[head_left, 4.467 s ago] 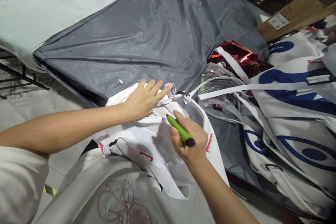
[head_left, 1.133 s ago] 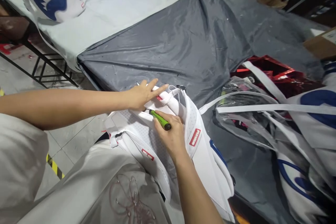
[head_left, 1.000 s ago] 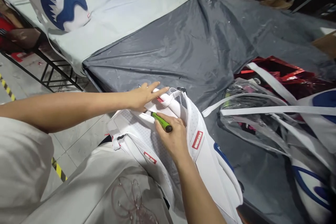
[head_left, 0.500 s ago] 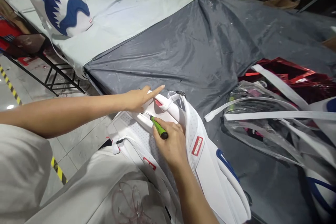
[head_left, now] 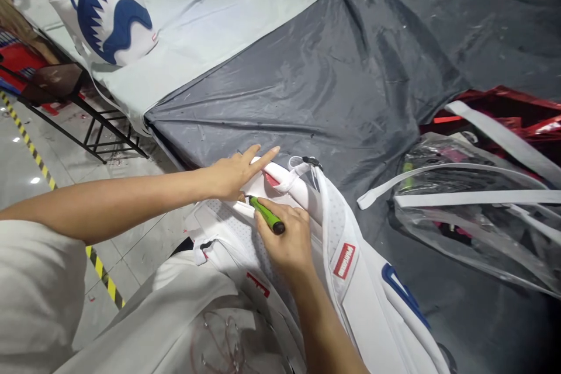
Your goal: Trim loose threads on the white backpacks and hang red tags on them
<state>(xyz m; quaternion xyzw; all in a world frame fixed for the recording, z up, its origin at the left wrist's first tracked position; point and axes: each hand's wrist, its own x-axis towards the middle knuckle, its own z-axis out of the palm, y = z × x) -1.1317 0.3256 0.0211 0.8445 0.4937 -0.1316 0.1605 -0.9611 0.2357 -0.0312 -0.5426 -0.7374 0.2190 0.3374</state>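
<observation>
A white backpack [head_left: 372,310] with red labels and dotted mesh straps leans between my body and the table edge. My right hand [head_left: 287,236] is closed around a green tool [head_left: 266,214] with a black end; its tip points at the white fabric near the top of the backpack. My left hand [head_left: 239,172] lies on the top edge of the backpack, index finger stretched out and fingers apart. Its thumb side is close to the tool's tip. A white loop with a black buckle [head_left: 312,162] sits right of the hands.
A grey sheet [head_left: 280,82] covers the near table. White-and-blue bags [head_left: 116,11] stand on the pale cloth at the back left. Clear plastic packaging [head_left: 460,216], white straps and red foil [head_left: 504,114] lie at the right. A black metal stool [head_left: 92,111] stands at left.
The view has shifted, so the packaging and backpack appear further right. The left hand's fingers are spread a little wider. The right hand still grips the green tool.
</observation>
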